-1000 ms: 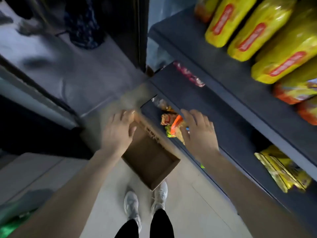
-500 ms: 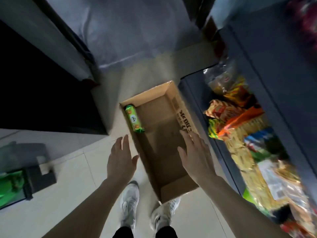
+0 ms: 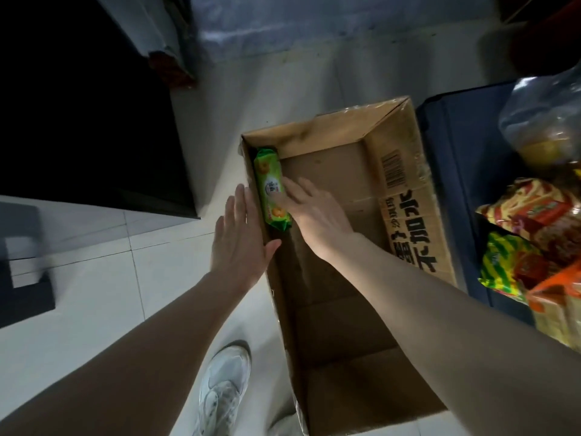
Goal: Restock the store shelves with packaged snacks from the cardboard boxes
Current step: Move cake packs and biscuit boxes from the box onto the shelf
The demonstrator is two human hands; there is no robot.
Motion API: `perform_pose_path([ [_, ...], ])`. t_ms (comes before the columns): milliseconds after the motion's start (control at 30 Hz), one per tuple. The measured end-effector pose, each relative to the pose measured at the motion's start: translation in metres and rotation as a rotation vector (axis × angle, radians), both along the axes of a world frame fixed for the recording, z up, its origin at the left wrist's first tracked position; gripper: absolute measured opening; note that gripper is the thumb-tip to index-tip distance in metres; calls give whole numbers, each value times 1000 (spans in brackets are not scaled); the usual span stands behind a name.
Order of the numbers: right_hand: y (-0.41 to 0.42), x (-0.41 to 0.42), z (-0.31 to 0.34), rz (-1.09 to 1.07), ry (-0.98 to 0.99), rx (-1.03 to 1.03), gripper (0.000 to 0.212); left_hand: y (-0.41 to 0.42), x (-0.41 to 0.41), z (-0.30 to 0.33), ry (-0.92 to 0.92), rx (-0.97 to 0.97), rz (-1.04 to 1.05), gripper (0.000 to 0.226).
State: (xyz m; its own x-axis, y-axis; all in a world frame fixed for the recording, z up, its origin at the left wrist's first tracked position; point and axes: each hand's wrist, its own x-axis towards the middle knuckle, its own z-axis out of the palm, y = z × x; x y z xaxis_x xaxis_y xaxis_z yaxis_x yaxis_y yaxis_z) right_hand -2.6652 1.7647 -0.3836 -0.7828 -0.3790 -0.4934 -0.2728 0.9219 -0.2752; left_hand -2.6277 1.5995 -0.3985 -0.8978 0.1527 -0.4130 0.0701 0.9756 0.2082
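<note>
An open cardboard box [image 3: 405, 171] lies on the floor in front of me. One green snack packet [image 3: 268, 177] lies along its left inner wall; the remainder of the box floor is bare. My right hand [image 3: 311, 212] reaches into the box with fingers stretched out, its fingertips touching the packet's right side. My left hand [image 3: 240, 237] is flat and open against the outside of the box's left wall, thumb at the rim. Several packaged snacks [image 3: 534, 234] lie on the dark low shelf [image 3: 452, 171] to the right of the box.
A dark cabinet [image 3: 78, 105] stands at the upper left and a dark block [image 3: 25, 275] sits on the pale tiled floor at the left edge. My white shoe [image 3: 223, 388] is just left of the box's near end.
My view dropped from the shelves to the box. Both hands moved forward: the right one reached across the box to the green packet, the left one came against the box's left wall.
</note>
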Motion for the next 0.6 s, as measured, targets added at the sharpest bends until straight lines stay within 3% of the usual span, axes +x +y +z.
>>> perform_pose_path([
  [133,-14,-28,-27,211,-29,116,84,-1,4,-10,47,-76,-49,101],
  [233,-13,-31,-37,258,59,160,85,-1,2,-12,51,-121,-93,102],
  [400,17,-23,-34,242,205,215,61,8,2,-9,-21,-156,-117,104],
  [500,35,-11,-26,34,189,218,58,8,-1,-3,-95,-203,-127,101],
  [600,60,7,-7,-542,-32,88,56,4,-6,8,-177,-227,-112,103],
])
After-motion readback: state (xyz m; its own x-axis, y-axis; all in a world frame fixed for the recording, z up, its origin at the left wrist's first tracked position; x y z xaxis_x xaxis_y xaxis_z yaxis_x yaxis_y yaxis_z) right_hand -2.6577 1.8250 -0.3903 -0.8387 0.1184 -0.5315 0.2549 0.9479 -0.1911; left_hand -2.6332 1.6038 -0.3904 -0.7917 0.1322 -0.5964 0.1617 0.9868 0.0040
